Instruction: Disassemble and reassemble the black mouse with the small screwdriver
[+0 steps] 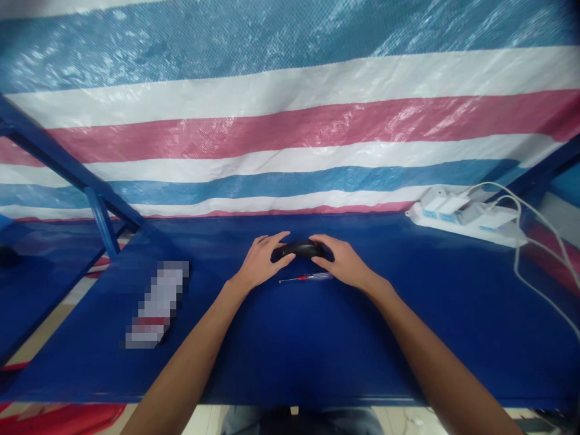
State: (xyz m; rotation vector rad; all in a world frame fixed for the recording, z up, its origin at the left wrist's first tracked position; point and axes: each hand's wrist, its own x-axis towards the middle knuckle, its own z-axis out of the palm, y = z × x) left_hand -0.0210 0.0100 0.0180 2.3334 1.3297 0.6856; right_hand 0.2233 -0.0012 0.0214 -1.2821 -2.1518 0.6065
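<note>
A black, curved object that looks like a computer mouse (301, 248) rests sideways on the blue table, between my two hands. At its left end, my left hand (265, 257) grips it with thumb in front and fingers behind. My right hand (342, 258) holds the opposite end in much the same way. Just in front of the mouse lies a small screwdriver (315, 277) with a clear and red handle, its thin shaft pointing left. The screwdriver's handle end is close to my right hand. My fingers partly cover both ends of the mouse.
A white power strip (466, 223) with plugged-in adapters and white cables (534, 290) occupies the table's back right. On the left lies a pixelated flat object (156, 308). Blue metal frame bars (102, 220) rise at the left, and a striped tarp (281, 133) hangs behind the table (317, 362).
</note>
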